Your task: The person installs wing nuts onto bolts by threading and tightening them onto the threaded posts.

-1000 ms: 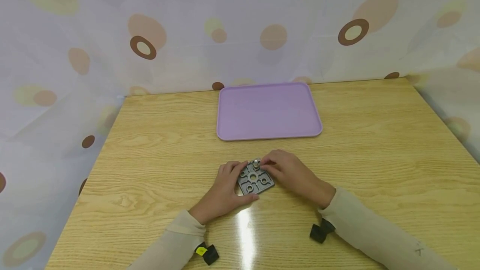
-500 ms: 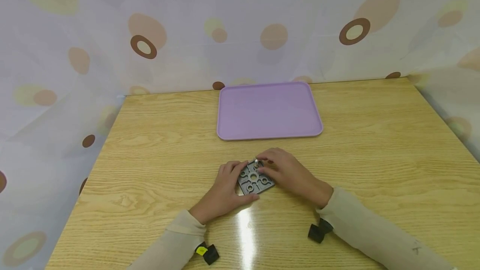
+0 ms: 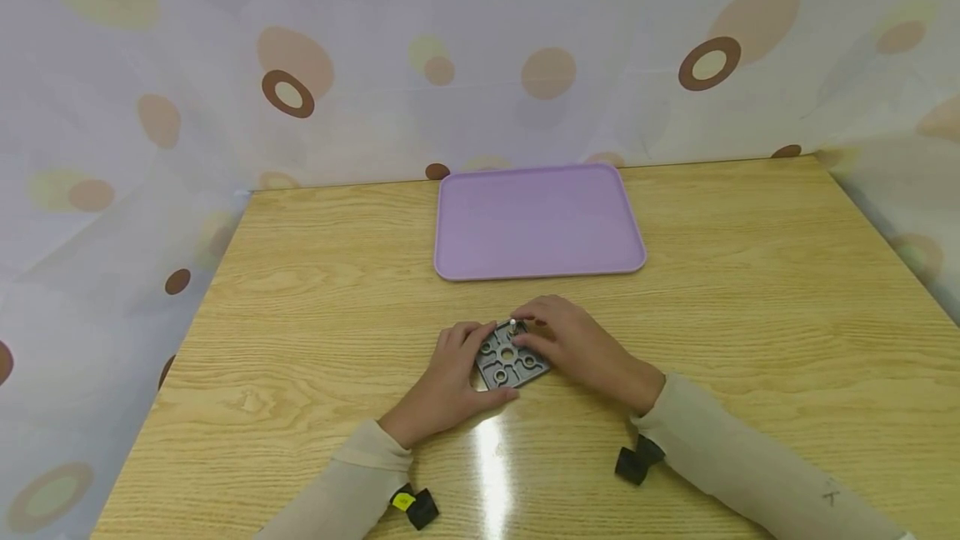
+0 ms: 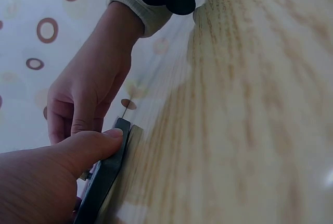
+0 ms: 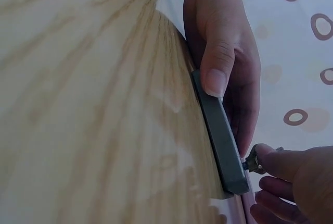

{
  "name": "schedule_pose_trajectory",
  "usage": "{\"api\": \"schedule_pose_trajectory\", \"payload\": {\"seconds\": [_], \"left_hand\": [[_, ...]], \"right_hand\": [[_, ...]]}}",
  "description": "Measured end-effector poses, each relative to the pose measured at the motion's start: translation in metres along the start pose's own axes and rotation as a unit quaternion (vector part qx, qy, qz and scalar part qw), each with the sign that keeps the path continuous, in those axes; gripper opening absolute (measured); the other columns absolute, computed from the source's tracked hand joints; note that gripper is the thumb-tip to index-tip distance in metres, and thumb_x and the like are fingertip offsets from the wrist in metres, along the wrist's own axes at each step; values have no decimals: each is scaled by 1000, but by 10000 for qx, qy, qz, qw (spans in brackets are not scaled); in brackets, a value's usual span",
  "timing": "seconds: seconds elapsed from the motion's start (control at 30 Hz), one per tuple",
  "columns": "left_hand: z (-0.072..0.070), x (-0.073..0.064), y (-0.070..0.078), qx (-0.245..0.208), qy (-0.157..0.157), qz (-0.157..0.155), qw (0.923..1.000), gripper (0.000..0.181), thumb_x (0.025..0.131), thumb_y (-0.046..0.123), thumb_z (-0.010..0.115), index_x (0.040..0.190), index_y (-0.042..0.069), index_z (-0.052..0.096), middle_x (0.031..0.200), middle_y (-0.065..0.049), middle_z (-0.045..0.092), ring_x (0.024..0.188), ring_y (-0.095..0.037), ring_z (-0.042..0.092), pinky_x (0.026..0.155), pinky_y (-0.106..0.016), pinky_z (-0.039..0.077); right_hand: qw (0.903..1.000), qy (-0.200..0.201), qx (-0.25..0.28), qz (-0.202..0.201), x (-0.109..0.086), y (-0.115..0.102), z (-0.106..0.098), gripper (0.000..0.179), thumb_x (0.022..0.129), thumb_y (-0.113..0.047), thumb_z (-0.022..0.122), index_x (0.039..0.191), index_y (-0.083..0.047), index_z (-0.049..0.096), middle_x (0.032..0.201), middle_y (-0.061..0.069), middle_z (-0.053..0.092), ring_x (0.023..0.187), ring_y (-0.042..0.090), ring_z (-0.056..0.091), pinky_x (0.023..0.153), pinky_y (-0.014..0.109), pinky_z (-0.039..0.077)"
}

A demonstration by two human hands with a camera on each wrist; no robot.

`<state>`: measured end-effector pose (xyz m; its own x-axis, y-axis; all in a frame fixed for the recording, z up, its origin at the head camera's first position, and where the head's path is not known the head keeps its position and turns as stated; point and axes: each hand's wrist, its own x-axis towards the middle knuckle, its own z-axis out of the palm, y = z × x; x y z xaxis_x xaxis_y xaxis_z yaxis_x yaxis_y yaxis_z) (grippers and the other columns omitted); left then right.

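A square grey metal plate (image 3: 489, 364) with ring-shaped bosses and a central hole lies on the table. My left hand (image 3: 442, 390) grips it by the left side, thumb along the near edge and fingers at the far left edge. From its far corner a small silver bolt (image 3: 513, 325) stands up. Around that bolt, my right hand (image 3: 581, 350) curls thumb and forefinger. In the right wrist view they pinch a metal nut (image 5: 254, 161) just off the face of the plate (image 5: 221, 136), partly covered by the thumb; a threaded tip shows past it.
A lilac tray (image 3: 536, 273) lies at the back of the wooden table (image 3: 315, 298), beyond both hands. Behind and beside the table hangs a pale cloth (image 3: 480, 32) with oval and ring patterns. Black blocks (image 3: 633, 467) are strapped to the wrists.
Over the first half second my right fingers shifted slightly left, closing in around the bolt; since then they have barely moved. The left hand and plate stay in place.
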<state>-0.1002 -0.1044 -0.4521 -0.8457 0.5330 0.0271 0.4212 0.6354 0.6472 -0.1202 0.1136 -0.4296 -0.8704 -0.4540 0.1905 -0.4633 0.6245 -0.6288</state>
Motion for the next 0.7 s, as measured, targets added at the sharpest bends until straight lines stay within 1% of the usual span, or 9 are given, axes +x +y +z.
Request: {"api": "schedule_pose_trajectory", "payload": {"seconds": [0.3, 0.47, 0.57, 0.7], "left_hand": [[1, 0, 0, 81, 14, 10, 10000, 87, 77, 54, 67, 143, 10, 32, 131, -4, 36, 117, -18, 29, 88, -34, 36], [1, 1, 0, 102, 52, 5, 9999, 87, 77, 54, 68, 143, 11, 33, 131, -4, 36, 117, -18, 29, 88, -34, 37], [1, 1, 0, 117, 82, 18, 9999, 87, 76, 53, 69, 143, 10, 33, 131, -4, 37, 117, -19, 30, 88, -34, 37], [1, 0, 1, 117, 60, -7, 9999, 87, 76, 54, 69, 143, 10, 33, 132, -4, 36, 117, -19, 30, 88, -34, 37]], "right_hand": [[9997, 225, -64, -38, -2, 2, -1, 22, 89, -25, 63, 109, -14, 63, 106, -4, 60, 99, 12, 55, 87, 34, 44], [9992, 354, -175, -1, -3, 4, -1, 15, 89, -22, 64, 102, -14, 65, 101, -4, 61, 97, 12, 56, 86, 34, 44], [9991, 397, -136, -33, -3, 4, -2, 11, 88, -20, 65, 98, -14, 66, 98, -4, 62, 94, 12, 57, 84, 34, 45], [9992, 382, -59, -49, -3, 4, -2, 10, 88, -18, 65, 97, -14, 66, 96, -5, 63, 93, 12, 57, 84, 34, 45]]}}
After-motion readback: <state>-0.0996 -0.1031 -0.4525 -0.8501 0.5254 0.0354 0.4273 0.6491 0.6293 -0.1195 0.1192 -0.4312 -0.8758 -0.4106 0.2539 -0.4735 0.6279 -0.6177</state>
